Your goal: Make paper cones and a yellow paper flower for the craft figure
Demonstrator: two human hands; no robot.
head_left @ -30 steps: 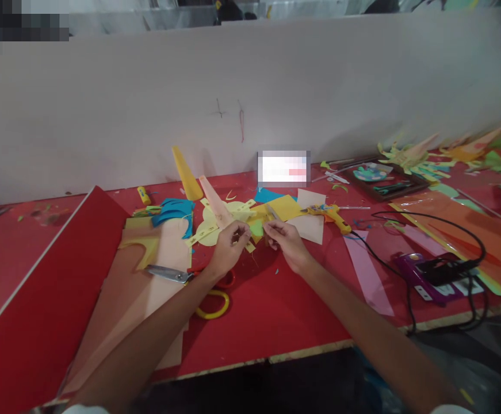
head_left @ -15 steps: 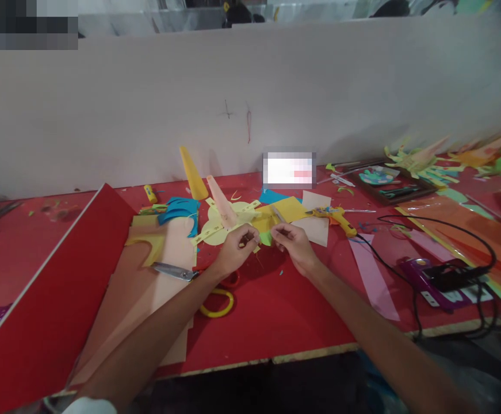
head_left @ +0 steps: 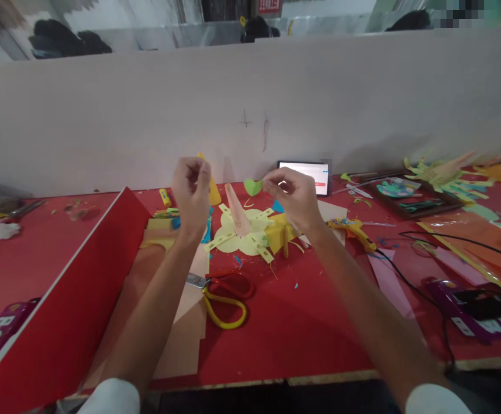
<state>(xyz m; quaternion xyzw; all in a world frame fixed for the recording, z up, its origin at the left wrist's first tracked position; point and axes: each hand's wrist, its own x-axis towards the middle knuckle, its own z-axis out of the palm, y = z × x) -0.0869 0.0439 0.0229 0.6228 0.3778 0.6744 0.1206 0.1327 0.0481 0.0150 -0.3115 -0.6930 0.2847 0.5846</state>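
A small green heart-shaped paper piece [head_left: 252,187] is pinched at its edge by my right hand [head_left: 295,195], raised above the table. My left hand [head_left: 193,198] is lifted at about the same height, fingers curled together; what it holds, if anything, is hidden. Between and below the hands lies a pale yellow petal-shaped paper base [head_left: 228,244] with marked strips on it and a peach paper cone [head_left: 237,213] standing at its middle. A folded yellow paper [head_left: 278,233] touches its right side. Scissors [head_left: 224,299] with red and yellow handles lie nearer to me.
A red upright board [head_left: 69,293] and stacked peach paper sheets [head_left: 185,339] are on the left. A yellow glue gun [head_left: 356,230] with its cord, a dark tray [head_left: 414,198] and a purple power strip [head_left: 466,310] are on the right. A lit tablet [head_left: 306,172] leans against the wall.
Both hands have risen from the paper base and moved apart, the right one carrying the green heart-shaped paper piece up. The view has shifted, showing more above the partition.
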